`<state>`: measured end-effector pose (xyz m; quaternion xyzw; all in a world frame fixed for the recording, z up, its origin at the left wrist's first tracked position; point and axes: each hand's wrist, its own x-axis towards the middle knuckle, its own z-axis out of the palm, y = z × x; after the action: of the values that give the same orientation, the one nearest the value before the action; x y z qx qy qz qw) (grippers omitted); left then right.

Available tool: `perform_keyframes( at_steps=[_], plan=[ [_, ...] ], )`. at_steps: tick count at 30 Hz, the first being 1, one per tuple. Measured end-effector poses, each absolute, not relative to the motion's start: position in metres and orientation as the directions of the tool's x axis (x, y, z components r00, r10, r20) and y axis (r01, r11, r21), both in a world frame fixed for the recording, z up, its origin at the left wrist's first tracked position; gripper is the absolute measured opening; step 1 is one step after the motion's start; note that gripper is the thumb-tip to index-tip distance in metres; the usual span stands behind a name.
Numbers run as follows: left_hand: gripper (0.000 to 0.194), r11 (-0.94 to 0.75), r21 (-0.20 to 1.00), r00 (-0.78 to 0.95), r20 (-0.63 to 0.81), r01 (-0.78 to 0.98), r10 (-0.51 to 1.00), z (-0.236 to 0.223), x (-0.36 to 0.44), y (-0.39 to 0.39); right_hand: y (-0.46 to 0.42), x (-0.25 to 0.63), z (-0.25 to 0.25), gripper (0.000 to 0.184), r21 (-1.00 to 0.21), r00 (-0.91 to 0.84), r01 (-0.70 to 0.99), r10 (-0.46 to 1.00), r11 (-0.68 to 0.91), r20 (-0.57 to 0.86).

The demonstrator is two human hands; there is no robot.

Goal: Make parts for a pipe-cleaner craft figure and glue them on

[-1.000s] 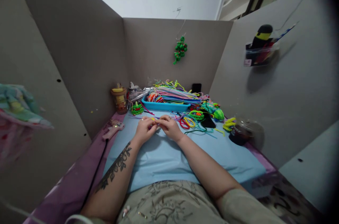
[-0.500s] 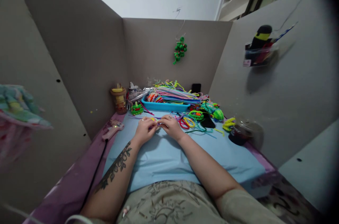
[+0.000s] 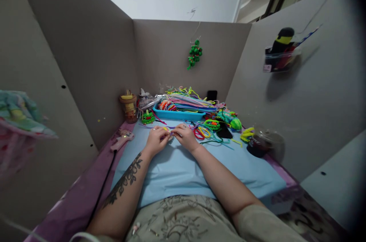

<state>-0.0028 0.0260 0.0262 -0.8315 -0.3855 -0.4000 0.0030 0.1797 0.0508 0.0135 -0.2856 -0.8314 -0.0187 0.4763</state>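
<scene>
My left hand (image 3: 156,139) and my right hand (image 3: 185,137) meet above the blue cloth, fingertips pinched close together. Between them is a small piece of pipe-cleaner work, mostly hidden by the fingers. A purple pipe cleaner (image 3: 146,126) sticks out past my left hand, and a bit of yellow (image 3: 165,129) shows over its fingers. Just right of my right hand lie red (image 3: 197,133) and yellow pipe-cleaner loops (image 3: 204,133). A round green pipe-cleaner piece (image 3: 212,124) rests behind them.
Behind my hands stands a blue tray (image 3: 180,115) heaped with pipe cleaners. A pink glue gun (image 3: 122,142) with a black cord lies left, near a lidded cup (image 3: 128,108). At right are a dark cup (image 3: 258,146) and a black flat object (image 3: 224,130). Grey panels surround the table.
Hardly anything differs. Both hands keep their pinch in the same place, with only a slight shift at the fingertips.
</scene>
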Motion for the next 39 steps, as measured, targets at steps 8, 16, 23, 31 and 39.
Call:
perform_keyframes(
  at_steps=[8,16,23,31,39],
  plan=[
    [0.024,-0.688,0.304,0.382,0.653,0.659,0.654,0.025,-0.003,0.027,0.053,0.18,0.011,0.012,-0.265,-0.365,0.482,0.466,0.835,0.806],
    [0.021,-0.701,0.307,0.385,0.661,0.644,0.644,0.025,-0.003,0.026,0.048,0.176,0.014,0.013,-0.267,-0.375,0.475,0.467,0.839,0.801],
    [0.019,-0.695,0.32,0.364,0.672,0.644,0.645,0.025,-0.003,0.028,0.048,0.176,0.014,0.014,-0.295,-0.325,0.48,0.48,0.826,0.815],
    [0.016,-0.697,0.31,0.376,0.665,0.647,0.645,0.024,-0.003,0.028,0.045,0.174,0.017,0.012,-0.406,-0.318,0.406,0.543,0.819,0.777],
    [0.01,-0.706,0.325,0.33,0.711,0.629,0.621,0.019,-0.006,0.033,0.045,0.171,0.022,0.014,-0.844,-0.296,0.112,0.829,0.524,0.475]
  ],
)
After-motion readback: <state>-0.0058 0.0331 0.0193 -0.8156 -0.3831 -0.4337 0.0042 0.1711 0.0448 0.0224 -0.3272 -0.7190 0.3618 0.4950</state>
